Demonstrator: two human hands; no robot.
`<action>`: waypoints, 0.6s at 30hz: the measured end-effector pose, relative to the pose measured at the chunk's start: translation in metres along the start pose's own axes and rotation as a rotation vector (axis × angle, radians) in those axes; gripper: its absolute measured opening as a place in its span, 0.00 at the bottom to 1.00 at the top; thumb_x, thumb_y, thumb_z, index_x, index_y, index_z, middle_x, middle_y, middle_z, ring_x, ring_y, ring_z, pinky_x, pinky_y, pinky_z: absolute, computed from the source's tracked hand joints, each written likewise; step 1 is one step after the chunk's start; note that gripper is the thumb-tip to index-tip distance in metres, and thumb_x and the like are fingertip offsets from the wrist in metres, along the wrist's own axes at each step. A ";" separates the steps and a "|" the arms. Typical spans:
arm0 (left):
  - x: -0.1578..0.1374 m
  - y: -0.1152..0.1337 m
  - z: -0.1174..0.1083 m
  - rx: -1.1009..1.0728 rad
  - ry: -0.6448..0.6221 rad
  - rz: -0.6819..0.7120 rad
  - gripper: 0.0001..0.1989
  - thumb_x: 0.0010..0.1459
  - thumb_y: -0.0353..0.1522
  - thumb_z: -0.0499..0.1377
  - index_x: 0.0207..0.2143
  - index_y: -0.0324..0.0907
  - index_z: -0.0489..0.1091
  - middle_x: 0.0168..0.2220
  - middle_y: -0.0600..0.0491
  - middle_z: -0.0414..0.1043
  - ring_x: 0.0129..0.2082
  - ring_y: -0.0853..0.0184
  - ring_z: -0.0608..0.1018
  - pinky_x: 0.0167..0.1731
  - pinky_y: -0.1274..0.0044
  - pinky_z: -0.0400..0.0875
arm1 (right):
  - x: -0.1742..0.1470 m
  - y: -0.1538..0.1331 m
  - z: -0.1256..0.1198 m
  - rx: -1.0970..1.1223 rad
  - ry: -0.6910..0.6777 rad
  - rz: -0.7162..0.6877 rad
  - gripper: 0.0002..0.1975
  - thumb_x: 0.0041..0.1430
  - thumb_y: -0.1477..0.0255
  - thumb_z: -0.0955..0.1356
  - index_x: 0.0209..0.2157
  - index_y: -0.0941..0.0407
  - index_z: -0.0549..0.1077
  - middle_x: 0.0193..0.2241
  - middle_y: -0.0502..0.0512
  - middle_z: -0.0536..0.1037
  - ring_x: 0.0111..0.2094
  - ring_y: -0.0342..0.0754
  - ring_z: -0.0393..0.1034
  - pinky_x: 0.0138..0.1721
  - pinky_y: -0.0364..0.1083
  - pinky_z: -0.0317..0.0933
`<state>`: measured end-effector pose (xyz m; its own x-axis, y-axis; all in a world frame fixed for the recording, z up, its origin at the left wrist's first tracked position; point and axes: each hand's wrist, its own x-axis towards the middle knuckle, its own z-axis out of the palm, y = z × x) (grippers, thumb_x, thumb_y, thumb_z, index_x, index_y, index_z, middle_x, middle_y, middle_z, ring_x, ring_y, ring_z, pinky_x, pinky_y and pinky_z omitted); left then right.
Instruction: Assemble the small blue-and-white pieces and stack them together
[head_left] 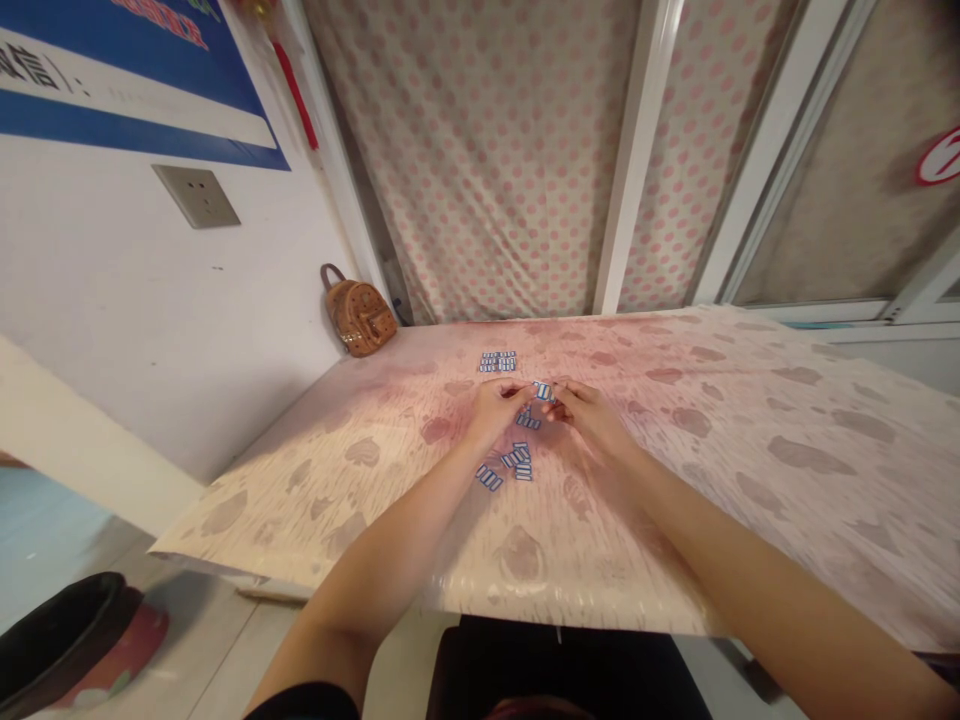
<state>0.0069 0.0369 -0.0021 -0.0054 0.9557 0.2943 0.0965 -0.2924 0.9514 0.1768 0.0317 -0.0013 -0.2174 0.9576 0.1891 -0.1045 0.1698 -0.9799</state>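
the person wears a plain black fabric sleeve (304, 702), its curved hem visible near the left elbow. below it, the left forearm (397, 550) is bare. the right forearm (727, 550), left hand (496, 408) and right hand (592, 412) are likewise bare.

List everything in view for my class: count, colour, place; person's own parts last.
Patterned cloth-covered table: one, cream-pink, centre
Small flat held piece: at least one, blue-white, centre
Grouped flat pieces: several, blue-white, table, farther back
Loose flat pieces: several, blue-white, table, nearer
Backpack-shaped bag: one, brown, table's far left
Dotted curtain: count unclear, beige-pink, behind table
Upright frames: several, white, before curtain
Square socket: one, grey, upper left
Printed poster: one, blue-white, top left
Hanging tassel: one, red, beside poster
Round sign: one, red-white, far right
Open container: one, black-red, lower left
Sleeve: one, black, bottom
Forearms: two, bare, lower centre
Left hand: one, bare, on held piece
Right hand: one, bare, on held piece
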 end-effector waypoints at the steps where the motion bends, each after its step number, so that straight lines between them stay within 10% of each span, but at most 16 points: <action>1: 0.001 0.001 -0.001 -0.010 0.003 0.003 0.12 0.52 0.38 0.66 0.31 0.37 0.79 0.26 0.51 0.77 0.24 0.70 0.73 0.26 0.79 0.65 | 0.000 0.000 -0.001 0.000 0.004 0.001 0.19 0.51 0.52 0.72 0.31 0.54 0.72 0.27 0.53 0.78 0.28 0.47 0.72 0.37 0.49 0.68; 18: 0.016 0.004 -0.022 -0.077 0.214 0.005 0.08 0.49 0.34 0.66 0.26 0.38 0.77 0.21 0.55 0.72 0.22 0.73 0.72 0.25 0.80 0.67 | -0.018 0.007 0.028 -0.950 -0.483 -0.336 0.06 0.53 0.77 0.72 0.34 0.56 0.73 0.35 0.54 0.73 0.36 0.49 0.67 0.37 0.46 0.57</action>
<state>-0.0150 0.0506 0.0081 -0.2168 0.9278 0.3036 0.0208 -0.3065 0.9516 0.1533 0.0087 -0.0095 -0.6933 0.6736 0.2561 0.5102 0.7099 -0.4856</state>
